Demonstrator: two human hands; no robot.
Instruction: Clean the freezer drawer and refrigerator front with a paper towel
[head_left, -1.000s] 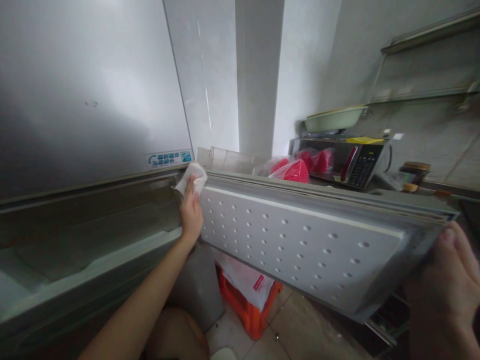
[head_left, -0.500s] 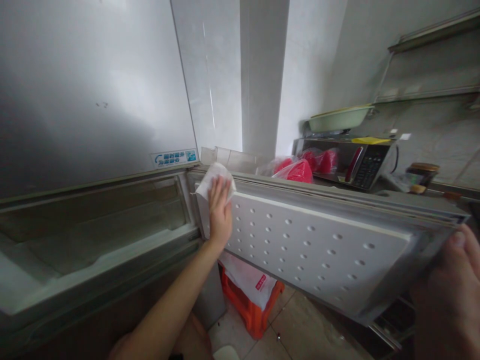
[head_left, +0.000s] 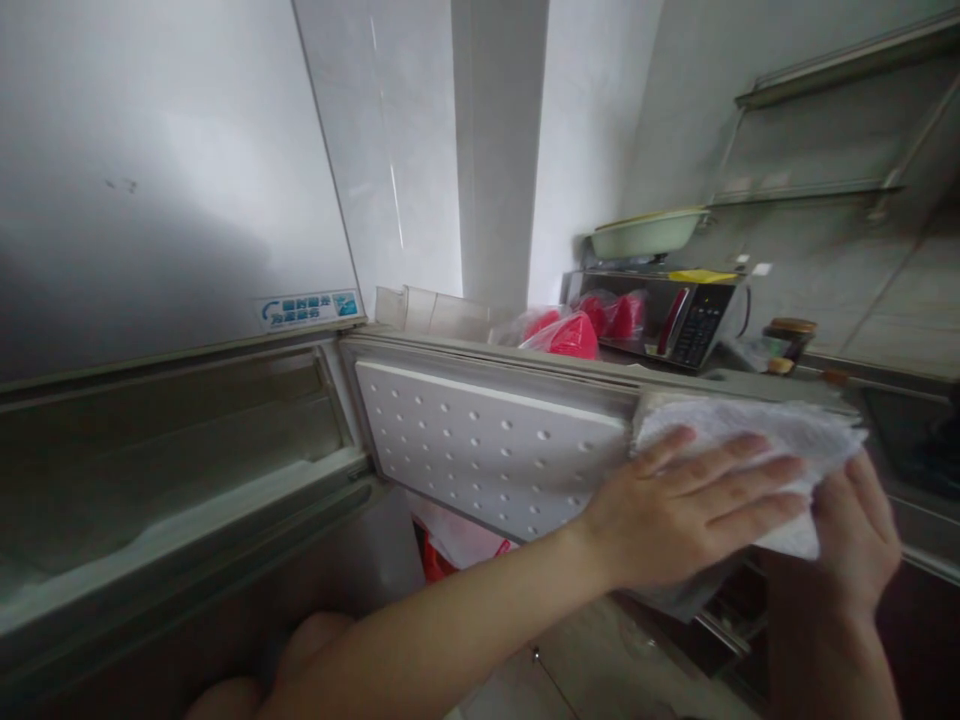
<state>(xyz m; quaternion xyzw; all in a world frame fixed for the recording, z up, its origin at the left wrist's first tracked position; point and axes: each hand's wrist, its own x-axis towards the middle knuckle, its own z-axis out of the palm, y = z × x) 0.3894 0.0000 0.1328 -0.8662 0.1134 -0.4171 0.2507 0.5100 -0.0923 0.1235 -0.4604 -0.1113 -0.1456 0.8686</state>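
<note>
The white cloth lies against the free end of the open fridge door, beneath the left grip, its fingers flat and slightly apart. The right grip clamps the door's edge; beyond stands a microwave.

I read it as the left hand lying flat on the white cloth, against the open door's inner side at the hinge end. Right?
Not the end: in the head view, the cloth is at the door's free end, next to the right hand. The left hand does lie flat on it, against the inner side.
</note>
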